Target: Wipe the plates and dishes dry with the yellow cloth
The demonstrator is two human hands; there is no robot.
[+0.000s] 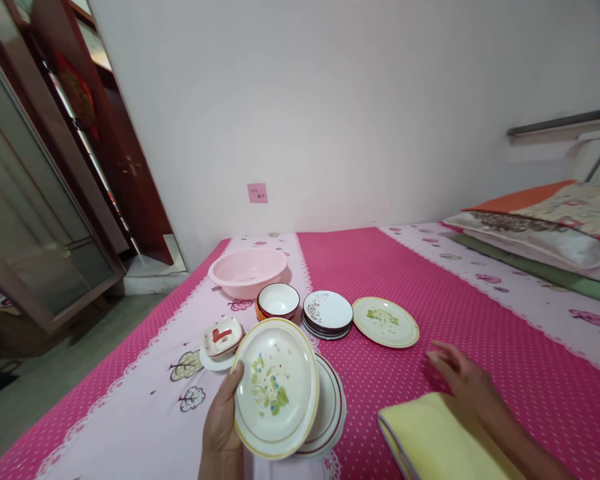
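My left hand [224, 423] grips the left edge of an oval plate [276, 390] with a yellow rim and green leaves and flowers. The plate is tilted up towards me. Partly hidden behind it lies a round plate [330, 407] with dark red rings. My right hand [453, 373], slightly blurred, hovers over the far edge of a folded yellow cloth [425, 433], fingers apart and nothing held. Beyond that hand, a second oval floral plate [385, 323] lies flat on the bed.
A pink basin [249, 272] stands near the wall, with stacked bowls [279, 300] before it. Beside them is a stack of plates [328, 312]. Square dishes [223, 335] sit on a white plate at left. Pillows [545, 227] lie at the right on the bedspread [345, 267].
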